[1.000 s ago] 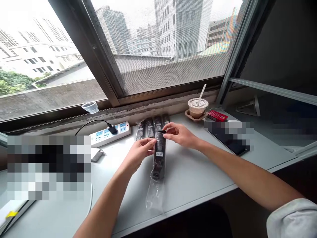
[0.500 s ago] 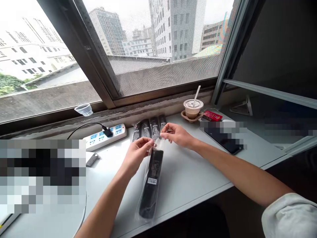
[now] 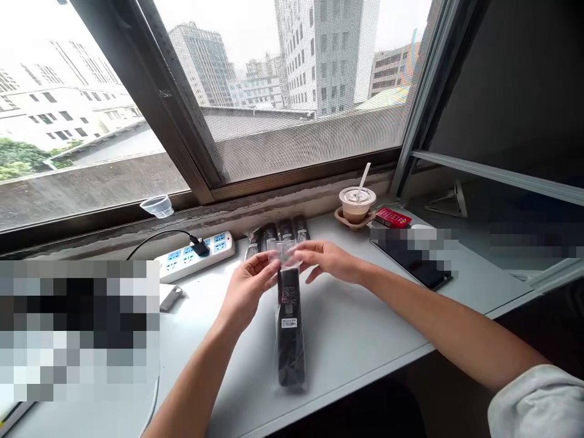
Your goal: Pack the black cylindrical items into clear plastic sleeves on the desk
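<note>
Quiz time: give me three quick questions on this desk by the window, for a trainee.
1. True or false: the left hand and right hand both touch the clear plastic bag.
2. Fill in the blank: the black remote lies ___ the bag.
3. Which stands nearer the red box: A, the cup with a straw, or B, the power strip?

Key: 1 true; 2 inside; 3 A.

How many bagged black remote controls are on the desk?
5. One remote below the left hand and right hand, four more in a row behind it; more could be hidden.
</note>
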Motion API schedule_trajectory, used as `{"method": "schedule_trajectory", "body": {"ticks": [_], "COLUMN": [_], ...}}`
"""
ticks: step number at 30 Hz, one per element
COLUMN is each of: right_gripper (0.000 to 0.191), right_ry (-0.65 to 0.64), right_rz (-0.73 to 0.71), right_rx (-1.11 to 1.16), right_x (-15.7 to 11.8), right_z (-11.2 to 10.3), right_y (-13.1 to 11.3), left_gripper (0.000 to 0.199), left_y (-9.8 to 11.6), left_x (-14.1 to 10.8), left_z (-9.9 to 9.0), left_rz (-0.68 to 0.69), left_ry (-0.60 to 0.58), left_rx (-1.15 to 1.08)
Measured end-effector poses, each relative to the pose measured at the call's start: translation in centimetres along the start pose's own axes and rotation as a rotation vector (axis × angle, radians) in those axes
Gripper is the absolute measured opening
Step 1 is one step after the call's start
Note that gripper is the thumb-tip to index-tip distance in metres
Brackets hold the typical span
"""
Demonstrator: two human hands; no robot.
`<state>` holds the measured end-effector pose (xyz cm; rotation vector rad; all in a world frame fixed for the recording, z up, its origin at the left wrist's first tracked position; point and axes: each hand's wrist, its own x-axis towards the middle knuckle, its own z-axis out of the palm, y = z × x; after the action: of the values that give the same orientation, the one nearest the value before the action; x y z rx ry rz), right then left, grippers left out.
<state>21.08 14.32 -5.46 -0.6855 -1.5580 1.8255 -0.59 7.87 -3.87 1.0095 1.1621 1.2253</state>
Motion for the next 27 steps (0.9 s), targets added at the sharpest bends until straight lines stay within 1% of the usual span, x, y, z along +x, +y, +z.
{"method": "schedule_trajectory", "body": {"ticks": [2,4,7,9,13,16,18,21,24,27], "right_gripper": [0.039,0.035,0.03,0.032,0.039,0.037,0.034,0.035,0.034,0.033], "right_ry": [0.045,0.049,0.02,-0.001,-0.07,-0.126,-0.13,-0.101,-0.1,-0.123], "right_rz": [-0.047,-0.069,-0.069,-0.056,-0.038,-0.04,-0.054,-0.096,-0.123,-0.118], "right_rx": [0.049,0.041,-0.066,-0.12,-0.152,-0.188,-0.192,-0.193,-0.263,-0.348], "right_x": [0.1,0.2,0.0,0.0,0.0,0.0,0.0,0.0,0.0,-0.1], "right_z": [-0.5,-1.1,-1.9,-2.1,-2.2,-2.3,-2.4,-2.6,-2.7,-2.6], "right_y": [-0.2,-0.4,-0.7,-0.8,-0.7,-0.6,-0.5,-0.5,-0.5,-0.6], "left_gripper": [0.058,0.057,0.057,0.056,0.054,0.052,0.049,0.047,0.046,0.046], "left_y": [-0.2,-0.4,-0.5,-0.5,-0.4,-0.4,-0.5,-0.6,-0.6,-0.5], "left_x": [0.0,0.0,-0.2,-0.3,-0.5,-0.5,-0.5,-0.4,-0.4,-0.5], "left_z": [0.0,0.1,0.4,0.6,0.9,1.0,1.1,1.0,1.0,0.9], "left_rz": [-0.006,-0.013,-0.039,-0.044,-0.039,-0.047,-0.061,-0.085,-0.098,-0.099], "left_ry": [-0.043,-0.079,-0.112,-0.124,-0.149,-0.173,-0.18,-0.165,-0.145,-0.149], "left_rx": [0.014,0.051,0.132,0.171,0.206,0.196,0.196,0.221,0.242,0.239]}}
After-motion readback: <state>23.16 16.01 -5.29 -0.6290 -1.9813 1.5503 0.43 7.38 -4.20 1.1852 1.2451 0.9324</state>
